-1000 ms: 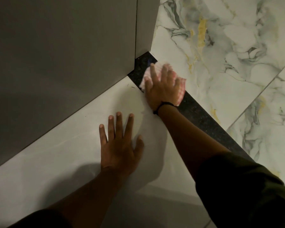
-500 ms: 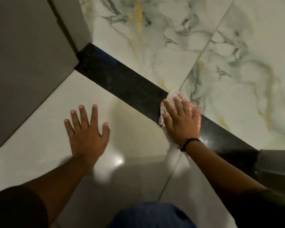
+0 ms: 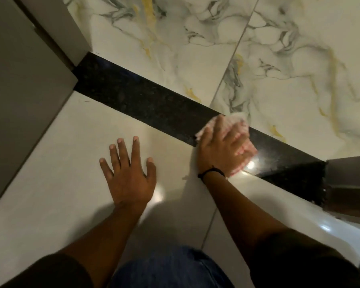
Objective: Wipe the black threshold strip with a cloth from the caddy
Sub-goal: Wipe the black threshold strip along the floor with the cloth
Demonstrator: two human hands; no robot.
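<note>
The black threshold strip (image 3: 137, 96) runs diagonally across the floor from upper left to lower right. My right hand (image 3: 222, 150) presses a pink-and-white checked cloth (image 3: 244, 129) flat on the strip, right of its middle; the hand covers most of the cloth and looks blurred. A black band circles that wrist. My left hand (image 3: 129, 173) lies flat with fingers spread on the plain light tile, just below the strip and left of the right hand, holding nothing. The caddy is out of view.
A grey door frame (image 3: 56, 32) and wall (image 3: 19, 100) stand at the left end of the strip. Another grey frame (image 3: 349, 183) closes its right end. Marble-veined tiles (image 3: 279, 69) lie beyond the strip. My knee in blue fabric (image 3: 170, 269) is at the bottom.
My right hand has slid the cloth along the strip from the left door frame toward the right end. The view has swung right. My left hand stays flat on the tile.
</note>
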